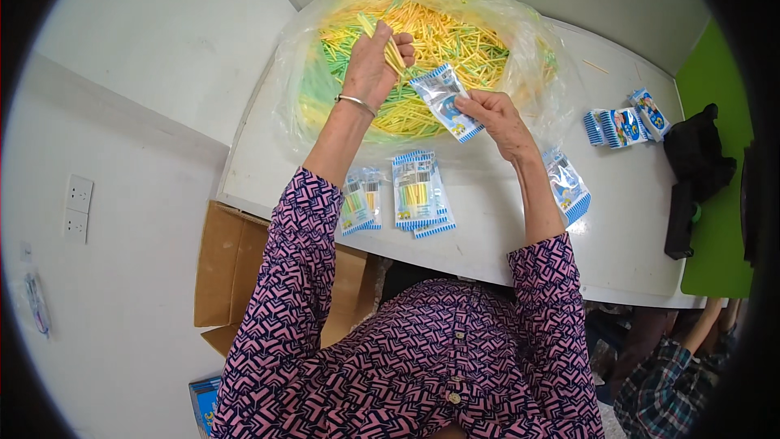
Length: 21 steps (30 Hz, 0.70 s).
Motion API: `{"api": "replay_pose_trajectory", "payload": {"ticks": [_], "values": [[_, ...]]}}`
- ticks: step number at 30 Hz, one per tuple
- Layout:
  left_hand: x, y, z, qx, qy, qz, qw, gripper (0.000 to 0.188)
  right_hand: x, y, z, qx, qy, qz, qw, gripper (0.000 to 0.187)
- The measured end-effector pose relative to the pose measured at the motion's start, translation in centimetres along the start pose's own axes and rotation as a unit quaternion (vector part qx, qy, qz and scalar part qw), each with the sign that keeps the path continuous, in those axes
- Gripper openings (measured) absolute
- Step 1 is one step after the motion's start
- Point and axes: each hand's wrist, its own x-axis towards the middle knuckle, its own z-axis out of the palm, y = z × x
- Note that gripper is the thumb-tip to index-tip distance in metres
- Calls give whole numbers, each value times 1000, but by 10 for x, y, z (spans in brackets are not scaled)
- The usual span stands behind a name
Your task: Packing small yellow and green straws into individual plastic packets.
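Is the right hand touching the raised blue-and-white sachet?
Touching. The head view shows the right hand gripping the raised blue-and-white sachet at its right side, thumb over the face toward the camera.

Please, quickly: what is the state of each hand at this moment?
Left hand: closed, holding a few thin yellow sticks.
Right hand: closed, pinching a blue-and-white packet.

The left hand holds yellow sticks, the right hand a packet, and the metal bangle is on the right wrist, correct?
The metal bangle is actually on the left wrist, as the head view shows; the left hand holds yellow sticks, the right hand a blue-and-white packet.
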Motion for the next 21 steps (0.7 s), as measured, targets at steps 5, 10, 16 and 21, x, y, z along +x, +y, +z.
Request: {"api": "replay_pose_trajectory", "payload": {"ticks": [5, 10, 16, 21], "values": [[-17, 6, 22, 60, -20, 1, 998, 23, -9, -5, 0, 6, -35, 26, 999, 24], [-32, 5, 33, 61, -58, -17, 996, 23, -12, -7, -3, 19, -82, 37, 996, 22], [-42, -4, 42, 76, -21, 19, 997, 27, -14, -5, -2, 79, -77, 45, 993, 21], [-45, -5, 45, 74, -15, 47, 996, 29, -15, 0, -5, 85, -86, 55, 991, 21]]}}
